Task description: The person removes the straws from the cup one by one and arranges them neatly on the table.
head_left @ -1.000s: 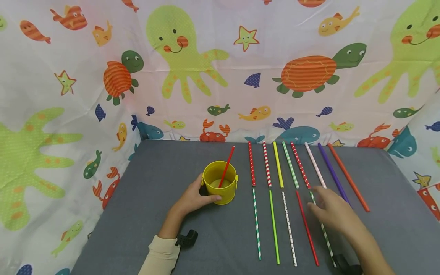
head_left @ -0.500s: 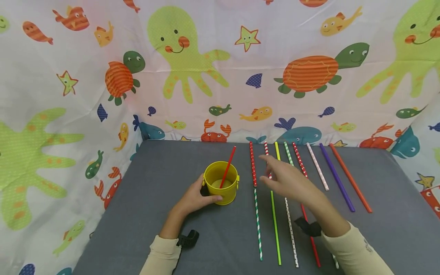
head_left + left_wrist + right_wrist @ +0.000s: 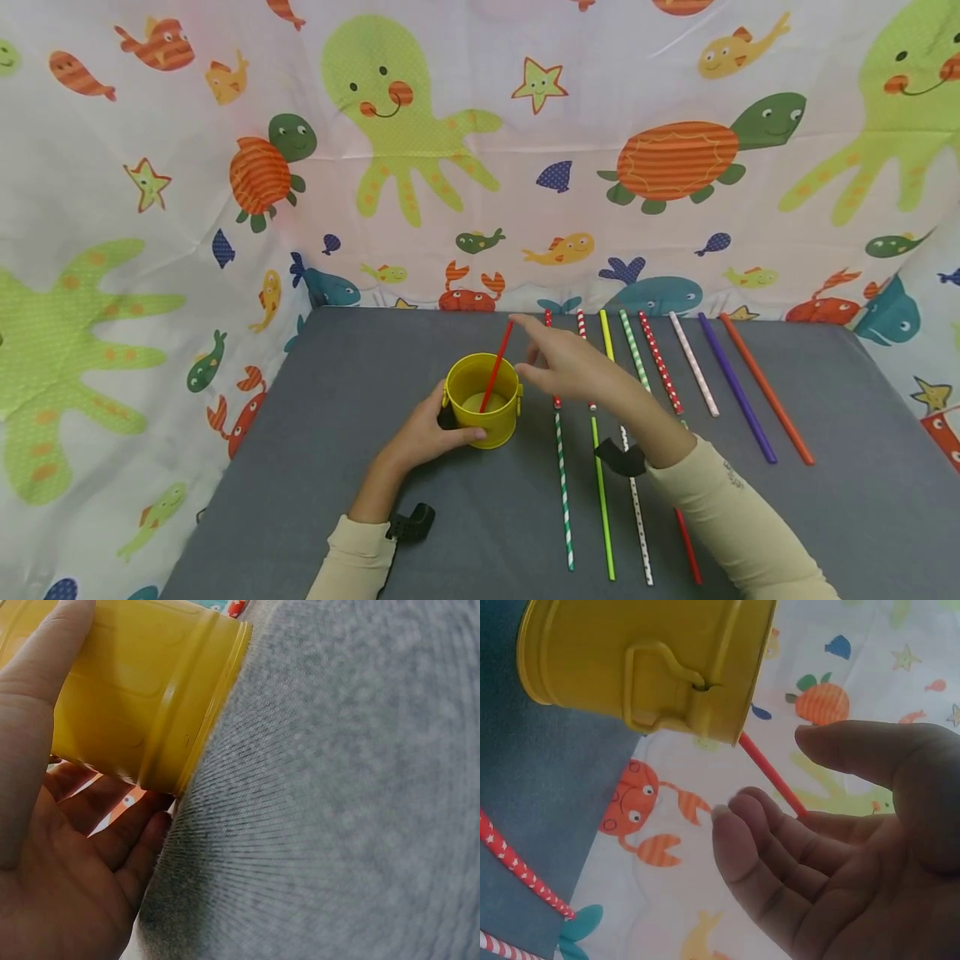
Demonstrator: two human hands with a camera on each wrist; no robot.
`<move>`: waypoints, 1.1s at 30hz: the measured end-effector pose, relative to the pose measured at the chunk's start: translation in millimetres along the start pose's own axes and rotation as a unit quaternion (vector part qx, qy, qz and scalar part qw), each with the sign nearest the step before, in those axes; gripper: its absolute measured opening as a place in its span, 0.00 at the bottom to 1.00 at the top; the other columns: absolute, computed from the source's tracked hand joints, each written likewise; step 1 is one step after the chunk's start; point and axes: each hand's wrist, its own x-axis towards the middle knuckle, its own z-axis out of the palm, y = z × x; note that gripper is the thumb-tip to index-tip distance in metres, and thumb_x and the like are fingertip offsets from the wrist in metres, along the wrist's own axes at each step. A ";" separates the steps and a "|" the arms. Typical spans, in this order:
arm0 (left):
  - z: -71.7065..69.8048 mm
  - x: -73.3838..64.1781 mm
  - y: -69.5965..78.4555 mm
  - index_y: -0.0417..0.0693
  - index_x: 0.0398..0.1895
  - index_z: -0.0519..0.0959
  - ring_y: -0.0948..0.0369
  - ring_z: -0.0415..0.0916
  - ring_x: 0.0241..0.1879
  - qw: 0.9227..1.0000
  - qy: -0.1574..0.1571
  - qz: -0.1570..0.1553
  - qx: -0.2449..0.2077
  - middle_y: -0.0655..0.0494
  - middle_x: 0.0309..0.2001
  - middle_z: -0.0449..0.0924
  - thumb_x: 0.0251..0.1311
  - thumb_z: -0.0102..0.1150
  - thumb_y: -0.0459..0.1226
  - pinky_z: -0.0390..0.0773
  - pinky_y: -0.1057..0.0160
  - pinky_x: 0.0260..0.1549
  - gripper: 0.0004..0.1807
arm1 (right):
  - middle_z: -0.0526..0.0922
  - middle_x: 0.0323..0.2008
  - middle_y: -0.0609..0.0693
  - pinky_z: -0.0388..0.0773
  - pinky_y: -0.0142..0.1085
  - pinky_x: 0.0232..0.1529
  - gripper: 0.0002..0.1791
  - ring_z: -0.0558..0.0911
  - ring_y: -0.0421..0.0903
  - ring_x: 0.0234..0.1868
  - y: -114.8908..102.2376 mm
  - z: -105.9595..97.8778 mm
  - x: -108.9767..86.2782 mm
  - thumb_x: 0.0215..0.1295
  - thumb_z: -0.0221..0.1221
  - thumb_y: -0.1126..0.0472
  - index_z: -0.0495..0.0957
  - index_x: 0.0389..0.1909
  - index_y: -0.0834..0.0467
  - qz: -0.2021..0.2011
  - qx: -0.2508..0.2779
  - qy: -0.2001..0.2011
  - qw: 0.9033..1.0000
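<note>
A small yellow bucket [image 3: 495,431] stands on the grey table, with one plain red straw [image 3: 495,372] leaning in it. My left hand [image 3: 423,435] grips the bucket from its left side; the left wrist view shows the thumb across the bucket wall [image 3: 127,697] and the fingers on the opposite side. Beside the top of the red straw is my right hand [image 3: 566,360], index finger stretched toward its tip. In the right wrist view, the right thumb and fingers [image 3: 757,874] are apart around the straw [image 3: 769,769]; whether a finger touches it is unclear.
To the right lie two rows of straws, including a purple one [image 3: 737,387], an orange one [image 3: 767,388] and a green-striped one [image 3: 563,492]. The right forearm passes over several of them. A sea-animal printed cloth [image 3: 465,150] hangs behind the grey table [image 3: 337,367].
My right hand has moved left from the right-hand straws, across the rows, to the red straw's top. The left hand still holds the bucket in the same place.
</note>
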 end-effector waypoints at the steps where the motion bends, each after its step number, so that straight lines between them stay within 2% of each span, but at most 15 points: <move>1: 0.1 0.1 -0.1 0.53 0.75 0.60 0.55 0.68 0.63 1.000 0.000 0.002 -0.001 0.53 0.66 0.71 0.50 0.78 0.48 0.63 0.45 0.65 0.50 | 0.83 0.36 0.48 0.79 0.35 0.30 0.39 0.78 0.40 0.27 -0.6 0.7 0.7 0.67 0.65 0.59 0.58 0.74 0.61 -0.004 -0.004 0.007 1.000; 4: -0.5 -0.1 0.0 0.52 0.74 0.60 0.56 0.68 0.62 1.000 -0.001 0.004 -0.002 0.52 0.66 0.71 0.50 0.78 0.49 0.63 0.46 0.65 0.50 | 0.83 0.37 0.49 0.80 0.36 0.33 0.31 0.79 0.41 0.29 -5.1 2.6 2.0 0.68 0.65 0.57 0.67 0.68 0.60 -0.012 -0.014 0.045 0.999; 7: -1.2 -0.3 -0.4 0.54 0.74 0.61 0.59 0.68 0.61 1.000 0.000 0.007 0.003 0.54 0.64 0.72 0.49 0.78 0.51 0.64 0.48 0.65 0.50 | 0.83 0.36 0.46 0.79 0.37 0.33 0.20 0.79 0.41 0.30 -11.1 4.5 4.1 0.68 0.65 0.56 0.75 0.58 0.57 -0.027 -0.011 0.089 0.996; 10: -1.2 -0.1 -1.1 0.55 0.73 0.62 0.59 0.68 0.61 1.000 0.001 0.007 0.003 0.56 0.64 0.72 0.50 0.78 0.50 0.64 0.48 0.66 0.49 | 0.82 0.32 0.43 0.79 0.36 0.32 0.10 0.78 0.41 0.30 -17.8 5.7 6.9 0.68 0.66 0.57 0.80 0.46 0.54 -0.047 0.027 0.112 0.992; 12: -1.0 0.1 -1.4 0.57 0.73 0.62 0.58 0.69 0.61 1.000 0.001 0.008 -0.001 0.57 0.63 0.73 0.50 0.78 0.49 0.64 0.48 0.66 0.48 | 0.81 0.31 0.42 0.79 0.36 0.32 0.05 0.79 0.41 0.29 -22.2 6.1 8.4 0.67 0.66 0.58 0.81 0.40 0.54 -0.051 0.070 0.104 0.991; 16: -0.2 0.6 -1.5 0.57 0.72 0.63 0.56 0.70 0.60 1.000 -0.001 0.009 -0.008 0.57 0.62 0.74 0.51 0.78 0.45 0.65 0.46 0.65 0.46 | 0.82 0.30 0.43 0.81 0.37 0.33 0.04 0.80 0.43 0.30 -28.7 9.6 11.8 0.65 0.68 0.61 0.82 0.36 0.54 -0.039 0.154 0.054 0.986; 19: 0.3 0.9 -0.4 0.57 0.73 0.62 0.58 0.71 0.59 1.000 -0.002 0.005 -0.004 0.59 0.61 0.74 0.52 0.78 0.45 0.66 0.48 0.64 0.46 | 0.84 0.29 0.47 0.82 0.37 0.32 0.04 0.82 0.43 0.28 -31.6 15.4 15.5 0.65 0.68 0.61 0.82 0.36 0.55 -0.027 0.173 0.021 0.984; 23: 0.3 0.4 1.9 0.57 0.73 0.60 0.62 0.71 0.57 1.000 -0.005 -0.005 0.004 0.62 0.60 0.74 0.51 0.77 0.49 0.68 0.51 0.63 0.48 | 0.84 0.27 0.48 0.82 0.35 0.29 0.06 0.82 0.41 0.25 -34.2 25.5 21.8 0.64 0.68 0.62 0.80 0.31 0.56 -0.018 0.155 -0.004 0.988; 27: -0.2 -0.2 3.2 0.58 0.74 0.60 0.62 0.71 0.57 1.000 -0.004 -0.013 0.009 0.63 0.61 0.73 0.51 0.77 0.53 0.68 0.50 0.64 0.49 | 0.82 0.24 0.42 0.81 0.32 0.29 0.08 0.80 0.40 0.25 -35.0 36.5 30.3 0.62 0.70 0.63 0.80 0.27 0.56 -0.015 0.107 -0.015 0.994; 33: -0.3 0.9 0.4 0.58 0.74 0.59 0.61 0.70 0.59 1.000 -0.007 -0.003 -0.001 0.62 0.62 0.72 0.53 0.77 0.47 0.66 0.50 0.65 0.48 | 0.80 0.22 0.40 0.78 0.29 0.29 0.07 0.78 0.37 0.25 -31.3 50.4 41.0 0.60 0.72 0.62 0.83 0.27 0.56 -0.039 0.018 -0.049 0.998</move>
